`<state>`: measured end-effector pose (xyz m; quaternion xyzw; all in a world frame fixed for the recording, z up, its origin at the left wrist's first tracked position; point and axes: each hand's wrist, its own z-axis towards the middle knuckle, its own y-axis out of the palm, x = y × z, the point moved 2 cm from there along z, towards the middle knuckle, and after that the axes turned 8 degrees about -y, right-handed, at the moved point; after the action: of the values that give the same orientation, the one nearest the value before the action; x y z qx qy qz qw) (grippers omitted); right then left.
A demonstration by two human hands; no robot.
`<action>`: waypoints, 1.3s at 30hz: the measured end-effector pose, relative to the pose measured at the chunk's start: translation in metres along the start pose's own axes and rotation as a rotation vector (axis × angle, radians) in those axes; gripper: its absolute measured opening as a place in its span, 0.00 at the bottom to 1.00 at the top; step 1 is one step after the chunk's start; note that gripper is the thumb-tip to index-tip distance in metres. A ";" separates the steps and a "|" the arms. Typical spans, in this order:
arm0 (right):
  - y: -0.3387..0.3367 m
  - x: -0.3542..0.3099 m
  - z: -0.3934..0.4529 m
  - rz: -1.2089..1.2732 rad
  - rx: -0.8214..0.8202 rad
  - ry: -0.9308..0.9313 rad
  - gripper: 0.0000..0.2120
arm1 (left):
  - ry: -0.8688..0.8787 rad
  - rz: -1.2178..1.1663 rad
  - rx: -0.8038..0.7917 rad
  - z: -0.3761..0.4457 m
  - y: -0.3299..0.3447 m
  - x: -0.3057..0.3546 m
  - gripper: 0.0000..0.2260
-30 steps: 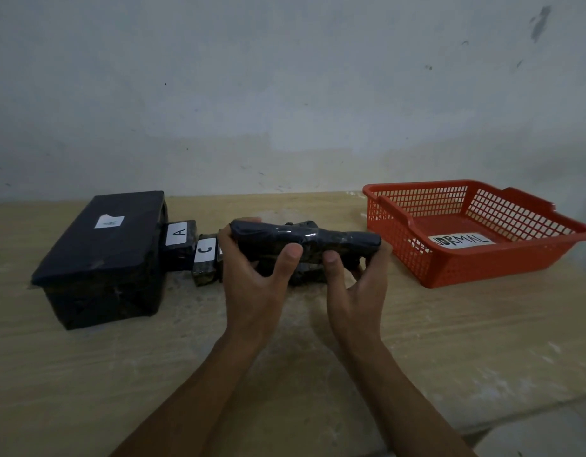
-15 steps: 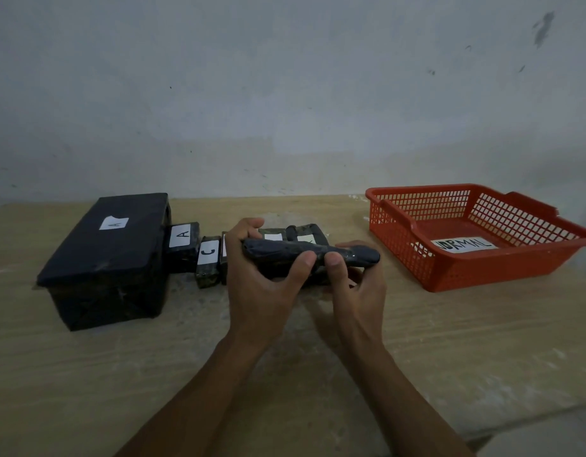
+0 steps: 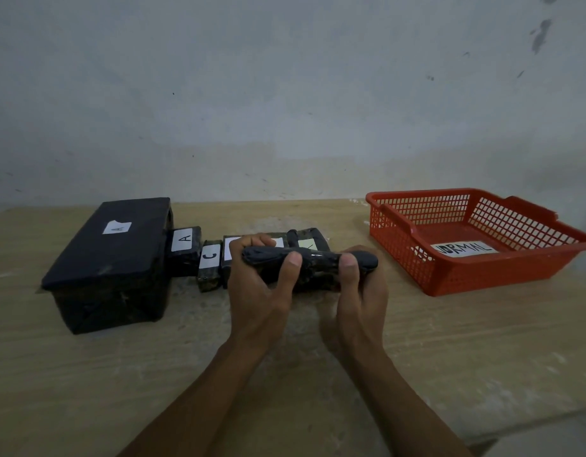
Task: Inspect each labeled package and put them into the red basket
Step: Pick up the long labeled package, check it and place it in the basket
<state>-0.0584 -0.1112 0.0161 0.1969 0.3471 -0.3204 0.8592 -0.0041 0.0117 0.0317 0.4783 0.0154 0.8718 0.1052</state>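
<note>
two bare forearms reach up from the near edge over a pale wooden table (image 3: pixel 450 351). the left hand (image 3: pixel 258 291) and the right hand (image 3: pixel 357 298) together hold one long, black, plastic-wrapped package (image 3: pixel 313 260), lying crosswise and lifted just above the table. the left hand's fingers curl over the far side of the package's left end and its thumb presses the near face; the right hand cups the right part from below with its thumb on the near face, leaving the rounded right tip free. no label shows on the side of this package that faces the camera.

just behind the hands, a row of smaller black wrapped packages lies on the table: a narrow black wrapped block with a white label reading c (image 3: pixel 209 270), a black wrapped block with a white label reading a (image 3: pixel 185 250) to its left, and partly hidden dark wrapped packs with white labels (image 3: pixel 306 240) whose letters cannot be read. at the left end, touching the a block, stands a large black wrapped box with a torn white label on top (image 3: pixel 113 258).

to the right, well apart from the held package, sits the red plastic lattice basket (image 3: pixel 400 225), with a white paper strip with dark lettering (image 3: pixel 464 249) on its floor. a stained pale plaster wall (image 3: pixel 285 94) rises behind the table.
</note>
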 end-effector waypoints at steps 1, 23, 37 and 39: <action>0.000 0.000 0.000 -0.007 -0.002 -0.002 0.19 | -0.006 -0.010 -0.010 0.000 0.000 -0.001 0.14; 0.002 0.000 0.002 0.158 0.028 0.075 0.20 | 0.061 -0.017 -0.007 0.003 -0.001 -0.001 0.07; -0.004 -0.009 0.004 -0.110 0.032 -0.226 0.15 | 0.314 0.578 0.037 0.000 0.003 0.002 0.15; -0.003 -0.009 0.004 -0.120 0.010 -0.247 0.17 | 0.367 0.648 0.015 -0.004 0.008 0.005 0.17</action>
<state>-0.0637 -0.1118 0.0247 0.1392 0.2480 -0.3949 0.8736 -0.0115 0.0054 0.0343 0.2949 -0.1118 0.9309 -0.1840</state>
